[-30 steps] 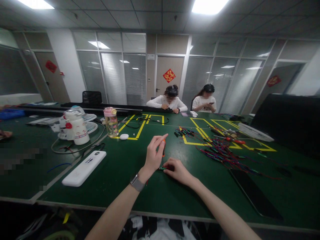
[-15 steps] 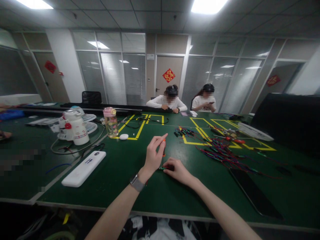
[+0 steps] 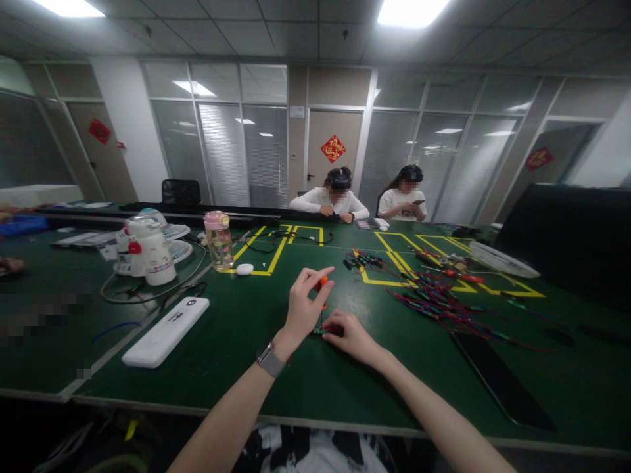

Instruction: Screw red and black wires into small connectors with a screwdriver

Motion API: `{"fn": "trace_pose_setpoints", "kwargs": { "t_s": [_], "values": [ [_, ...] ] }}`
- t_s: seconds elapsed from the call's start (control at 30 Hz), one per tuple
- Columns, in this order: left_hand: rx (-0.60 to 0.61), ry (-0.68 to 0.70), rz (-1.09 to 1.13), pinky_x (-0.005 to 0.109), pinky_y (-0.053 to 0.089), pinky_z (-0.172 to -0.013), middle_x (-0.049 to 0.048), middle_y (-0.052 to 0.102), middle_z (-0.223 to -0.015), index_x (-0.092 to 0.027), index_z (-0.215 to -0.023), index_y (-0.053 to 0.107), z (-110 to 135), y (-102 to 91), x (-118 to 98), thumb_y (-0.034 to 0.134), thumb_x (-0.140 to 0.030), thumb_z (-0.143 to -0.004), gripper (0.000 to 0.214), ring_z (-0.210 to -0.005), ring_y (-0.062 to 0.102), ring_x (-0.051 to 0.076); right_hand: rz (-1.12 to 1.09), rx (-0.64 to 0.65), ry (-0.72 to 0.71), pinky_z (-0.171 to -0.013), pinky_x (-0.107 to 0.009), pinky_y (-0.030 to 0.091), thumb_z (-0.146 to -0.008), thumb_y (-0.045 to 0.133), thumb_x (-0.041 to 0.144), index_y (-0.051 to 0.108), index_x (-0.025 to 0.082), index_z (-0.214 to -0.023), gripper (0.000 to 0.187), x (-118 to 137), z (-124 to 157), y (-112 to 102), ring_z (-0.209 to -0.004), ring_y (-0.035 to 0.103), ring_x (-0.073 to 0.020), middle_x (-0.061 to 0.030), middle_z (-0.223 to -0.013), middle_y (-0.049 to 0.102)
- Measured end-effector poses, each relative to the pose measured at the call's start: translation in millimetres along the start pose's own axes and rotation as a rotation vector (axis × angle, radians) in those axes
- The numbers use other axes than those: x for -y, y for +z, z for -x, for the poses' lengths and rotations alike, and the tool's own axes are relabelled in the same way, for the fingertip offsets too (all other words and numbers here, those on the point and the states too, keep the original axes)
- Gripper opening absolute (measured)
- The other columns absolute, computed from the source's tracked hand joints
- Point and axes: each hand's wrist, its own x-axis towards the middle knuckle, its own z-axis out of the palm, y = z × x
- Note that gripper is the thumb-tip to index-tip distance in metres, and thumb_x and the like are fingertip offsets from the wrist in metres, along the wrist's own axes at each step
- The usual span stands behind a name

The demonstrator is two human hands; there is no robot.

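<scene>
My left hand is closed around the orange handle of a small screwdriver, which stands upright with its thin shaft pointing down. The shaft meets a small green circuit board lying on the green table. My right hand pinches the board's right end between thumb and fingers and rests on the tabletop. Part of the board is hidden behind my left wrist and right fingertips.
To the right lie a heap of wired circuit boards, a smaller pile and a black phone. At left are a white power bank, a white jug and a pink-lidded bottle. Two people sit opposite.
My left fingers have shifted slightly on the screwdriver, with thumb and index finger further apart and more of the orange handle showing. My right hand stays put on the board.
</scene>
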Motion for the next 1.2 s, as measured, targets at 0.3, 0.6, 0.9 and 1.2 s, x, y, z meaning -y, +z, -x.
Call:
{"fn": "trace_pose_setpoints", "kwargs": {
  "t_s": [0.3,0.6,0.9,1.2],
  "values": [
    [-0.003,0.025,0.057,0.03,0.049,-0.079,0.0062,0.066,-0.098,-0.02,-0.119,0.06,0.3,1.8,2.3,0.048,-0.023,-0.093,0.029,-0.088,0.061,0.016,-0.006,0.007,0.01,-0.067,-0.025,0.045,-0.074,0.067,0.011,0.072,0.016,-0.087,0.014,2.1,-0.4,0.6,-0.07,0.057,-0.0136,-0.0029,-0.081,0.061],
    [0.016,0.014,0.028,0.028,0.048,-0.082,0.0055,0.061,-0.1,-0.023,-0.118,0.063,1.4,1.2,1.2,0.046,-0.026,-0.095,0.028,-0.093,0.059,0.016,-0.006,0.004,0.022,-0.067,-0.025,0.045,-0.074,0.067,0.011,0.072,0.014,-0.085,0.012,4.0,-0.2,-0.6,-0.071,0.057,-0.0143,-0.0036,-0.081,0.061],
    [-0.042,0.035,0.0,0.026,0.047,-0.073,0.0022,0.059,-0.085,-0.022,-0.106,0.067,1.6,2.5,0.3,0.056,-0.026,-0.09,0.02,-0.078,0.058,0.014,-0.009,0.012,0.025,-0.068,-0.025,0.045,-0.074,0.067,0.011,0.072,0.015,-0.087,0.014,4.8,0.7,-1.8,-0.072,0.057,-0.0143,-0.0038,-0.083,0.061],
    [0.025,0.031,0.067,0.03,0.047,-0.087,0.007,0.062,-0.11,-0.021,-0.123,0.058,2.4,1.9,1.7,0.039,-0.019,-0.097,0.033,-0.1,0.059,0.016,0.005,0.013,0.017,-0.068,-0.025,0.044,-0.074,0.067,0.009,0.072,0.014,-0.086,0.014,4.8,-0.8,-0.3,-0.073,0.057,-0.0145,-0.0037,-0.082,0.061]
  ]
}}
